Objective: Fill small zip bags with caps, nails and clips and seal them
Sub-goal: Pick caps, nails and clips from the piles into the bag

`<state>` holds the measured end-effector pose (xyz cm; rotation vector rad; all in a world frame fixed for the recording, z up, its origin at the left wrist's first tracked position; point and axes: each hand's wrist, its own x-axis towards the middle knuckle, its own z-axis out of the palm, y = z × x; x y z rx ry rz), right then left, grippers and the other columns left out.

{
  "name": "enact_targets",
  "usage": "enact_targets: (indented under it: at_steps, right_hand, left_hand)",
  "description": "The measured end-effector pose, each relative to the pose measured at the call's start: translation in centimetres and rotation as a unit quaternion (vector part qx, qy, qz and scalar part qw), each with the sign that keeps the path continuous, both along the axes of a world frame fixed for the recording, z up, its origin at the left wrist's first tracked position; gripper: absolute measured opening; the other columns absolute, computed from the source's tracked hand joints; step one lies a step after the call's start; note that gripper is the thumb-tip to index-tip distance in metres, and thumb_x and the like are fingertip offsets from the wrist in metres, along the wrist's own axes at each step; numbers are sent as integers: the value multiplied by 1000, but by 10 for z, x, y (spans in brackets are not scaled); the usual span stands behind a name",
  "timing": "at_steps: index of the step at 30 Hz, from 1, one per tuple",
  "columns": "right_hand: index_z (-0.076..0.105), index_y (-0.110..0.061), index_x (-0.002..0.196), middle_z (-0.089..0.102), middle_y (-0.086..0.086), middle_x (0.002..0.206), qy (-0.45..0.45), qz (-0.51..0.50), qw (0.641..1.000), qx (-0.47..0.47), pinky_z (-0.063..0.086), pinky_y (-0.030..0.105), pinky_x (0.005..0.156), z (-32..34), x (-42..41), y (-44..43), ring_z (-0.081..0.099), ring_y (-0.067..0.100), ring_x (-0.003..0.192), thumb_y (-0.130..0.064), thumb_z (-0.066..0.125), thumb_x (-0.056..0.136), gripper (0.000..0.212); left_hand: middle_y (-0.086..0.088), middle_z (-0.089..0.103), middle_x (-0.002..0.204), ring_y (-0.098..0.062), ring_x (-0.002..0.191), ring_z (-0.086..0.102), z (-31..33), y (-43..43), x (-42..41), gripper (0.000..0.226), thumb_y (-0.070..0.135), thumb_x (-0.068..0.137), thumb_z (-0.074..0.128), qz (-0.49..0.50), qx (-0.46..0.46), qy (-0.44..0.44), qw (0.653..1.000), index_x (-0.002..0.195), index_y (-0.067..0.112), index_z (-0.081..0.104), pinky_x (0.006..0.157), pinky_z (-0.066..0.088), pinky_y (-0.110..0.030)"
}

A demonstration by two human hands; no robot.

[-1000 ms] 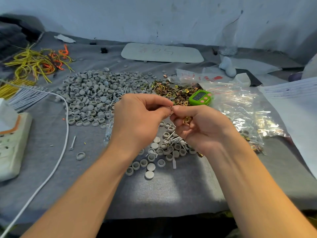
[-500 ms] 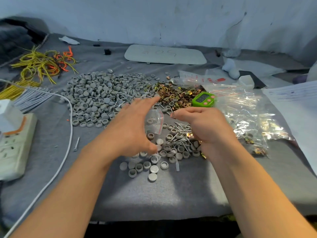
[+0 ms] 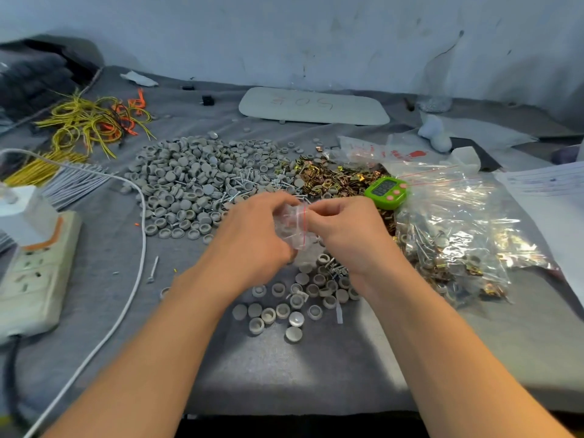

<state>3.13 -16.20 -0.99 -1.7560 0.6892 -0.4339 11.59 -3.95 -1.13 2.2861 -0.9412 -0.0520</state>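
left hand [image 3: 252, 235]: fingers curled on small zip bag [image 3: 295, 227], gripping its left side
right hand [image 3: 344, 232]: fingertips pinch the bag's red-striped top edge
bag position: held between both hands, above the near scatter of caps [image 3: 284, 308]; contents cannot tell
cap pile [image 3: 196, 181]: big grey heap, far left of hands
clips [image 3: 335, 178]: brass heap behind the hands, just beside green timer [image 3: 385, 191]
filled bags [image 3: 458, 235]: heaped right of right hand
nail [image 3: 153, 268]: lies alone near white cable [image 3: 139, 248]

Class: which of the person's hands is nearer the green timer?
Right. The right hand sits just front-left of the green timer; the left hand is farther left, across the small zip bag both hold.
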Motion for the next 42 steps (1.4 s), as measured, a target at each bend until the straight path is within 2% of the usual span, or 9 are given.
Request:
enact_targets:
  at_steps: [4, 9, 14, 18, 20, 23, 27, 30, 42]
  right_hand:
    - [86, -24, 86, 76, 1, 70, 3, 49, 996, -74, 54, 40, 62, 1, 6, 10, 63, 20, 62, -26, 83, 86, 4]
    - [85, -27, 85, 79, 5, 81, -59, 51, 994, -77, 61, 49, 81, 8, 10, 15, 74, 31, 87, -31, 74, 94, 15]
    - [81, -31, 73, 73, -14, 63, 26, -70, 983, -170, 47, 23, 48, 5, -3, -23, 58, -1, 46, -29, 73, 91, 20]
    - [81, -30, 94, 74, -8, 88, 149, -20, 960, -238, 38, 13, 40, -3, -10, -32, 54, -6, 39, -17, 63, 95, 22]
    - [80, -32, 105, 75, -12, 102, 73, -7, 980, -182, 50, 8, 59, 0, -11, -26, 65, -11, 62, -17, 66, 94, 23]
    - [69, -33, 131, 76, -11, 118, -71, 91, 992, 49, 55, 34, 102, 7, -7, -16, 71, 4, 107, -16, 72, 89, 46]
    - [66, -25, 134, 78, 9, 111, -134, 177, 964, 146, 58, 36, 89, 10, -4, -2, 71, 18, 97, -15, 74, 88, 48]
    - [80, -17, 105, 79, 11, 94, -144, 88, 982, 84, 55, 24, 69, 9, -6, -2, 71, 11, 78, -9, 81, 86, 21]
    - [68, -19, 67, 63, 8, 84, -146, 116, 958, 218, 44, 39, 90, 24, -20, -8, 55, 24, 86, -20, 82, 64, 14]
  left_hand:
    - [15, 63, 77, 2, 69, 57, 2, 0, -3, 44, 7, 67, 79, -14, -33, 27, 999, 94, 39, 64, 49, 35, -13]
    - [16, 70, 85, 4, 77, 62, 4, 7, 2, 36, 17, 77, 83, -4, -89, 50, 995, 99, 39, 65, 58, 41, -13]
    - [27, 72, 95, 8, 82, 68, 8, 14, 6, 32, 19, 84, 82, 41, -230, 148, 961, 101, 41, 66, 74, 49, -24]
    - [11, 77, 98, -3, 91, 73, 11, 18, 9, 32, 10, 82, 78, 30, -337, 235, 911, 103, 33, 70, 80, 51, -25]
    - [13, 76, 101, -1, 95, 71, 14, 15, 8, 38, 10, 74, 70, -4, -353, 250, 902, 105, 32, 72, 78, 52, -18]
    - [18, 74, 115, -1, 109, 66, 18, 11, 3, 50, 12, 70, 57, -94, -340, 244, 903, 109, 37, 76, 77, 51, -13]
    - [27, 69, 121, 10, 113, 61, 16, 11, -1, 54, 16, 75, 55, -126, -280, 208, 929, 121, 40, 71, 84, 48, -7]
    - [23, 74, 106, 4, 100, 69, 14, 9, 3, 36, 17, 88, 71, -19, -261, 157, 952, 115, 39, 73, 90, 57, -28]
    - [-9, 79, 85, -18, 75, 76, 17, 16, 9, 15, 24, 92, 70, 9, -376, 280, 883, 89, 16, 83, 63, 56, -20]
